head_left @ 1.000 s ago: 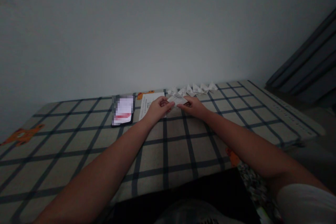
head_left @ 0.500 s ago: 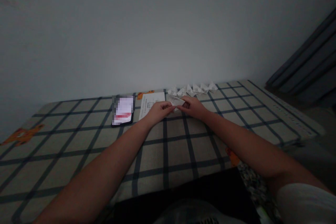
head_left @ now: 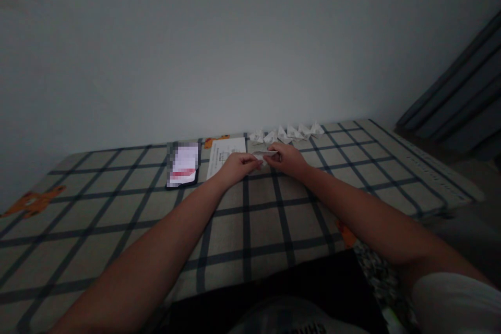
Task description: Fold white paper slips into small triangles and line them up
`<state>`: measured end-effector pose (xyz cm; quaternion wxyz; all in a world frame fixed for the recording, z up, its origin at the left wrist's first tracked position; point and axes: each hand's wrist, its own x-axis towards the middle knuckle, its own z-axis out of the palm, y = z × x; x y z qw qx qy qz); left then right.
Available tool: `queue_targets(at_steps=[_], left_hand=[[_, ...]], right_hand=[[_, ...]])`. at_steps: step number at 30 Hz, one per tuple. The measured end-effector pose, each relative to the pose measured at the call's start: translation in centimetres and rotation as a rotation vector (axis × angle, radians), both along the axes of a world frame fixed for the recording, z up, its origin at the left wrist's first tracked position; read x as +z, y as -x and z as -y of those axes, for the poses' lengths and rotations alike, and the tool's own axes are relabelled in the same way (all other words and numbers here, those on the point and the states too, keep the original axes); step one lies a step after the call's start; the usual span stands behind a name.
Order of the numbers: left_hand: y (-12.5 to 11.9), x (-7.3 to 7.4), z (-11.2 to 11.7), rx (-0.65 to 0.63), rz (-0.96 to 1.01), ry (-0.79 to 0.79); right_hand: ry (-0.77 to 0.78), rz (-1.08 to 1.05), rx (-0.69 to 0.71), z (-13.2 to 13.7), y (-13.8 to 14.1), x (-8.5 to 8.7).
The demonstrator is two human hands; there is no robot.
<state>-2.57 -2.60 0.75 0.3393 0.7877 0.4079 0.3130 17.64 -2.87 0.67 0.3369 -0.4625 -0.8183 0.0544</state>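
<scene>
Between my hands is a small folded piece of white paper (head_left: 265,154), held just above the table. My left hand (head_left: 238,165) pinches its left side, thumb and forefinger together. On the other side, my right hand (head_left: 287,159) grips the paper with curled fingers, which cover part of it. Just beyond my hands, several folded white paper shapes (head_left: 294,133) with pointed tops stand in a row. A printed white sheet (head_left: 227,152) lies flat beside my left hand, partly hidden by it.
A checked cloth (head_left: 266,219) with orange animal figures covers the table. Left of the printed sheet lies a phone (head_left: 183,164) with a lit, blurred screen. A pale wall (head_left: 250,52) rises behind the table, and a dark curtain (head_left: 457,78) hangs at the right.
The folded paper has tipped flatter and now shows mostly its edge. My fingers have shifted slightly on it. The phone, sheet and row of paper shapes have stayed put.
</scene>
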Motion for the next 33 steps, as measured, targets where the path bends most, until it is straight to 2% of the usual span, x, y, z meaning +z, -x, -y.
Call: queue_targets(at_steps=[6, 10, 12, 15, 19, 24, 28, 33], left_hand=[[0.0, -0.3, -0.5, 0.049, 0.159, 0.081], [0.1, -0.2, -1.0, -0.013, 0.455, 0.271], [0.1, -0.2, -1.1, -0.028, 0.530, 0.360], [-0.1, -0.2, -0.8, -0.014, 0.461, 0.370], [-0.3, -0.3, -0.3, -0.047, 0.332, 0.227], [-0.2, -0.2, -0.3, 0.049, 0.289, 0.104], [-0.1, 0.3, 0.0, 0.114, 0.220, 0.090], [-0.1, 0.1, 0.0, 0.111, 0.258, 0.132]], right_hand=[[-0.113, -0.042, 0.163, -0.5, -0.5, 0.0], [-0.176, -0.121, 0.237, -0.7, -0.6, -0.1], [-0.181, -0.117, 0.283, -0.7, -0.5, -0.1], [-0.178, -0.094, 0.330, -0.7, -0.4, -0.2], [-0.168, -0.081, 0.330, -0.6, -0.5, -0.2], [-0.172, -0.090, 0.378, -0.4, -0.6, 0.1], [-0.148, -0.061, 0.370, -0.2, -0.5, 0.3], [-0.107, 0.014, 0.324, -0.1, -0.4, 0.1]])
